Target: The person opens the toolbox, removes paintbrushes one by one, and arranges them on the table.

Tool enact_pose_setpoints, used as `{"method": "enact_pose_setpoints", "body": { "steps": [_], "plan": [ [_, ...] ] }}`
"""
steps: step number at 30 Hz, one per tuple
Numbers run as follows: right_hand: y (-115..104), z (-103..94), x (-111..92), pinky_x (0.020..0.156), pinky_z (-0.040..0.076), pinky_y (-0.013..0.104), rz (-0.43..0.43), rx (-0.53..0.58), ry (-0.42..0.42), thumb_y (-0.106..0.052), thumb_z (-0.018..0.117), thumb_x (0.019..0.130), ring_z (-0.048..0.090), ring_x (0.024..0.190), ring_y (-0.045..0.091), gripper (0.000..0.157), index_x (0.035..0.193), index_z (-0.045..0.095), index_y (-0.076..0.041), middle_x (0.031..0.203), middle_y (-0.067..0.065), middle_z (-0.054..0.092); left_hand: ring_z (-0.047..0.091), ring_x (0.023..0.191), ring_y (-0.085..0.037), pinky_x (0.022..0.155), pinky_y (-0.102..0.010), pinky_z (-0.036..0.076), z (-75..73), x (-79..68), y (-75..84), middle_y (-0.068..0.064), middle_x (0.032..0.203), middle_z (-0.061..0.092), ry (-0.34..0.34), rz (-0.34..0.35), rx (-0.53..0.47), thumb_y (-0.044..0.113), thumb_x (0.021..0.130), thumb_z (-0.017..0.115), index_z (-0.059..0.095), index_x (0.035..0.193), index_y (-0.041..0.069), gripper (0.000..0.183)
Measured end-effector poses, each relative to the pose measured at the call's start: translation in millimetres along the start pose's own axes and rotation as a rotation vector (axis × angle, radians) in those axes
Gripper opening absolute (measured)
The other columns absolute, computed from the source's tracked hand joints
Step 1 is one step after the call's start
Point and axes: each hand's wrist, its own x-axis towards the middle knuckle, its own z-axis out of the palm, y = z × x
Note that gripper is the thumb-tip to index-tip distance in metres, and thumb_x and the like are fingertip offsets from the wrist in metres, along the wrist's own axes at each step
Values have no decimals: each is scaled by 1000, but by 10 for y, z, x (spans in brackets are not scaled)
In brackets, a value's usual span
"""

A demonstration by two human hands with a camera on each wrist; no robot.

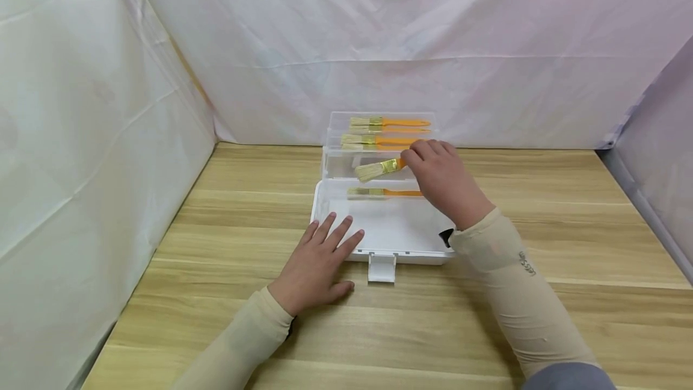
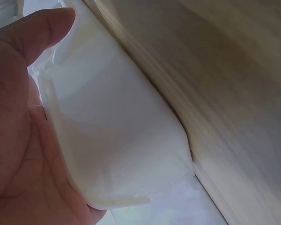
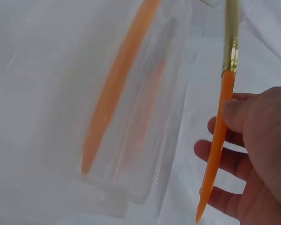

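My right hand [image 1: 446,182] pinches the orange handle of a flat paintbrush [image 1: 377,170] above an opened case with stepped clear trays. In the right wrist view, thumb and fingers [image 3: 234,112] hold that handle, bristle end upward in the picture. The white case [image 1: 400,227] stands on the table, its front latch [image 1: 382,268] folded down. Across its front left corner rests my left hand [image 1: 319,263], fingers spread. The left wrist view shows its thumb [image 2: 51,30] beside the case's white outer wall [image 2: 112,122]. One paintbrush [image 1: 381,192] lies in the lowest clear tray.
Upper clear trays [image 1: 335,119] rise in steps at the back and hold several more orange-handled paintbrushes [image 1: 403,122]. The wooden table [image 1: 227,215] reaches to a white cloth [image 1: 271,77] hung behind. Another white cloth [image 1: 81,137] closes the left side.
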Motion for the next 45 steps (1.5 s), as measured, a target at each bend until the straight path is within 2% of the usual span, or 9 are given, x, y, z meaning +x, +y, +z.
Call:
{"method": "enact_pose_setpoints", "body": {
  "steps": [8,12,18,23,32,39,45],
  "plan": [
    [46,-102,-38,90,44,53,20,9,30,13,61,89,52,106,38,21,103,57,-3,107,15,54,19,148,-38,116,-55,19,-6,-5,-9,-10,160,29,6,2,-7,52,82,71,35,156,19,88],
    [84,-186,-69,91,42,55,37,3,43,15,60,88,51,105,39,24,103,57,-3,105,15,55,20,148,-38,115,-56,20,-10,-5,-11,-11,160,30,14,3,-12,51,82,71,36,155,19,88],
    [240,-254,-177,90,41,58,70,-19,89,15,59,88,53,104,41,22,101,59,-3,102,17,57,21,147,-38,115,-56,21,-10,-8,-16,-11,160,31,14,0,-4,51,82,72,36,155,19,88],
    [387,-271,-293,88,41,61,126,-19,95,15,58,89,52,104,42,21,102,59,-2,104,18,57,21,147,-38,115,-56,21,-4,-13,-21,-10,160,31,11,1,-7,51,82,71,36,155,19,88],
    [657,-244,-474,78,41,62,163,4,139,12,59,90,51,100,45,16,101,58,0,101,20,56,21,148,-37,115,-56,21,11,-14,-23,-10,160,30,19,3,-14,51,82,71,36,155,19,88],
    [925,-163,-650,79,42,64,222,-20,76,9,62,90,51,101,47,17,105,59,2,102,23,56,25,146,-38,114,-57,23,23,-2,-15,-11,158,34,56,24,-15,51,80,72,38,154,19,87],
    [1070,-122,-726,73,44,63,247,-50,3,8,62,90,51,102,49,18,106,58,2,106,25,56,24,146,-39,114,-57,23,28,-7,-16,-11,158,33,52,20,-15,51,80,72,38,154,18,87]
  ]
}}
